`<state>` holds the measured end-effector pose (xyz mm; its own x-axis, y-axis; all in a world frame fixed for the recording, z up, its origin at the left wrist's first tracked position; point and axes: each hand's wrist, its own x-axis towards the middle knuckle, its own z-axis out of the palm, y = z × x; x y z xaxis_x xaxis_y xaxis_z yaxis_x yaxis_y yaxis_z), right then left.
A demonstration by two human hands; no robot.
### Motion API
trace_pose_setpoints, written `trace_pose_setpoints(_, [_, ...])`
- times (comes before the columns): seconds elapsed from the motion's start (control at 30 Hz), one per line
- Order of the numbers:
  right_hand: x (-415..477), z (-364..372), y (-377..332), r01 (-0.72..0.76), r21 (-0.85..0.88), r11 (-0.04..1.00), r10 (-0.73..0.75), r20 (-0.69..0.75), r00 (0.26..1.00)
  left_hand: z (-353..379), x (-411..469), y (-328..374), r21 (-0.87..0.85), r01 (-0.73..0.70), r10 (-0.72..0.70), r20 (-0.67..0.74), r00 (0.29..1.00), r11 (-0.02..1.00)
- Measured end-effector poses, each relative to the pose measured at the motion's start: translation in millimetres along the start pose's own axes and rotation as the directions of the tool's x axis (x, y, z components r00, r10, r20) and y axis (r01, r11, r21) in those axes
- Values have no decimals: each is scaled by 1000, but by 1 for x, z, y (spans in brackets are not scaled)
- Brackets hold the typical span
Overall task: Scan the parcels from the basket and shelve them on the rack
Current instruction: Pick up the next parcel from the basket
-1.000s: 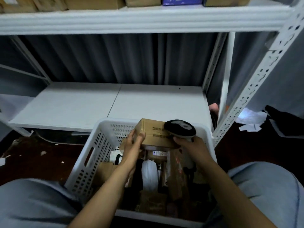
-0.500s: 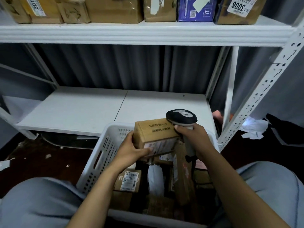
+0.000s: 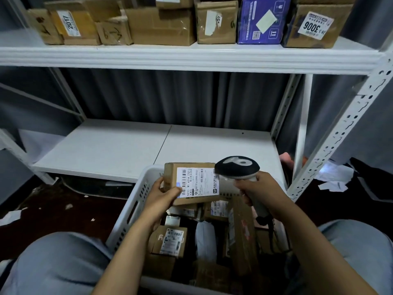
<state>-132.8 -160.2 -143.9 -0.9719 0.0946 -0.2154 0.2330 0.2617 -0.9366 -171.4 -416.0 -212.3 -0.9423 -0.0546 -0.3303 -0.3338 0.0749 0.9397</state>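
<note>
My left hand grips a small cardboard parcel above the white perforated basket, its white barcode label turned up towards me. A blue light spot sits on the label's left edge by my thumb. My right hand holds a handheld scanner by its grip, its black head right beside the parcel's right edge. Several more parcels and a white bag lie in the basket. The white rack's lower shelf is bare behind the basket.
The upper shelf holds a row of cardboard boxes and a blue box. A perforated rack post slants at right. Paper scraps litter the dark floor. My knees flank the basket.
The parcel has been lifted and turned so its label faces up. The scanner rose beside it, and a blue scan spot now shows. The view tilted upward.
</note>
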Motion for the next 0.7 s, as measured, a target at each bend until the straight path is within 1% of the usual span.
trace_pose_setpoints(0.1, [-8, 1, -7, 33, -154, 987, -26, 48, 998, -4, 2, 6, 18, -30, 31, -57, 998, 999])
trace_pose_setpoints(0.2, [-13, 4, -13, 78, -246, 966, -70, 44, 997, -6, 5, 21, 107, -102, 107, -48, 993, 989])
trace_pose_setpoints(0.4, [-20, -1, -22, 107, -286, 952, -100, 39, 994, -9, 21, 37, 233, -155, 158, 7, 987, 960])
trace_pose_setpoints(0.5, [-21, -8, -22, 113, -342, 933, -109, 30, 994, -9, 24, 41, 249, -159, 159, 19, 987, 955])
trace_pose_setpoints(0.7, [-23, -19, -24, 119, -350, 929, -135, -22, 991, -7, 25, 42, 261, -154, 154, 23, 988, 953])
